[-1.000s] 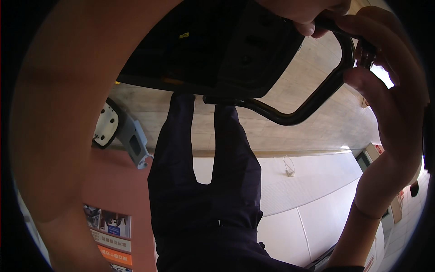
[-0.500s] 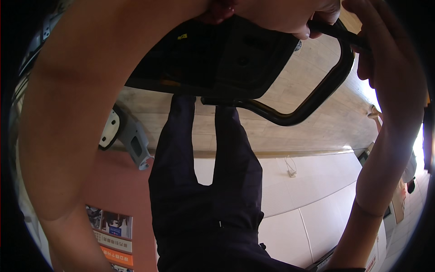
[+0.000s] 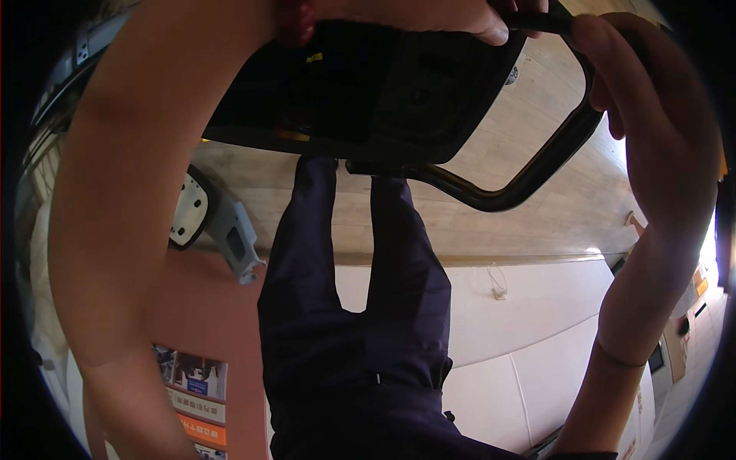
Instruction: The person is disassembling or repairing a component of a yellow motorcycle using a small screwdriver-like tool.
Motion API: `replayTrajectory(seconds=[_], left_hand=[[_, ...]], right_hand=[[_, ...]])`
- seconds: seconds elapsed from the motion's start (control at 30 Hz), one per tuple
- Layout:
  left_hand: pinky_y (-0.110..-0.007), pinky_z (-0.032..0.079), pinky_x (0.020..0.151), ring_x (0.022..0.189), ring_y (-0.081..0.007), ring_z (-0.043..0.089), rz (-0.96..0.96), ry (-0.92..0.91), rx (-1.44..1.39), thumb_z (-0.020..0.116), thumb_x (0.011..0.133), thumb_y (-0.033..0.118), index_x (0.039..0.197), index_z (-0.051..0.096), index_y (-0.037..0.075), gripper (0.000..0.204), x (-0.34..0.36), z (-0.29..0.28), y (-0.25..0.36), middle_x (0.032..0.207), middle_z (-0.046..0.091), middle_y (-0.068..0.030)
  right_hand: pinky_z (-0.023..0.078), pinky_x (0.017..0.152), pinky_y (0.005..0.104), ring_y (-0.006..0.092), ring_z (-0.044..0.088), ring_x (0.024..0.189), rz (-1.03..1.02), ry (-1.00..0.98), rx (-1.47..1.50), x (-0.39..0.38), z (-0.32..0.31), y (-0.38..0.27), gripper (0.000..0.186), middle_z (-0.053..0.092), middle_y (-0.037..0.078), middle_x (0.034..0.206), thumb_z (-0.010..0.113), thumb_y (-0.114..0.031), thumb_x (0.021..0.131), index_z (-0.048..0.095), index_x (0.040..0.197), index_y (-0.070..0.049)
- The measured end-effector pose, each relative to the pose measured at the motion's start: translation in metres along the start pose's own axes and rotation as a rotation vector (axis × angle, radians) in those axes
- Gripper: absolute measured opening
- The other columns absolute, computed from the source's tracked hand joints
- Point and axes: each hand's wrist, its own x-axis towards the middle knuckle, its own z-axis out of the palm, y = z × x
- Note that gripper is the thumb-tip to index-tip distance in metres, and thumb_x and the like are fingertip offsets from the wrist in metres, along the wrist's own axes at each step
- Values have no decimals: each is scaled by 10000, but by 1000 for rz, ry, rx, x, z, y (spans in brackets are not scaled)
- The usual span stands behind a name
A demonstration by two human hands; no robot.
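1. Black strip (image 3: 543, 24), at upper right, spanned your left hand (image 3: 452, 15) and right hand (image 3: 663, 100), both clamped on it, likely steadying its ends.
2. Bent tube (image 3: 494, 200) curved beneath, beside the dark panel (image 3: 418, 123); you couldn't tell whether they joined.
3. Wooden floor (image 3: 529, 230) lay beyond.

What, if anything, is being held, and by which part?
A slim black bar: the left hand holds its left part, the right hand its right. Whether the right also grips the bent black tube cannot be told.
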Motion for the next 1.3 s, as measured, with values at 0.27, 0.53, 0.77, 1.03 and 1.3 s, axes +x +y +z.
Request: replayTrajectory(seconds=[0.27, 0.53, 0.77, 1.03, 1.3], left_hand=[[-300, 523, 751, 775, -222, 667, -224, 416, 208, 628, 848, 17, 999, 690, -36, 172, -28, 20, -21, 889, 708, -147], [-274, 512, 667, 723, -198, 652, -354, 607, 142, 677, 829, -43, 937, 702, -27, 113, -50, 57, -22, 846, 671, -127], [-312, 517, 642, 708, -269, 646, -118, 651, 254, 694, 798, -37, 908, 706, -13, 113, -45, 64, -37, 832, 658, -135], [-340, 508, 682, 767, -262, 595, 24, 446, 751, 643, 795, 43, 895, 692, 1, 119, -33, 72, -29, 812, 576, -101], [-343, 535, 724, 826, -253, 617, 124, 348, 924, 657, 799, 44, 964, 670, 21, 167, -39, 64, -32, 970, 626, -93]], right_hand=[[307, 480, 196, 28, 432, 538, 135, 159, 156, -16, 19, -1, 283, 531, -22, 651, 596, -281, 1006, 698, 1033, -19], [324, 473, 191, 35, 444, 512, 152, 319, 166, -39, 26, 8, 277, 548, 4, 644, 569, -245, 1021, 683, 1051, 5], [291, 451, 198, 39, 412, 486, 56, 327, 318, -56, 24, 15, 287, 542, 15, 641, 491, -204, 1052, 661, 1094, 23], [292, 415, 200, 55, 398, 433, 278, 542, 611, -88, 38, 19, 355, 520, 18, 574, 455, -253, 1057, 676, 967, 10], [316, 431, 182, 48, 428, 468, 198, 555, 734, -115, 49, 33, 318, 544, 36, 621, 485, -250, 1050, 647, 1005, 19]])
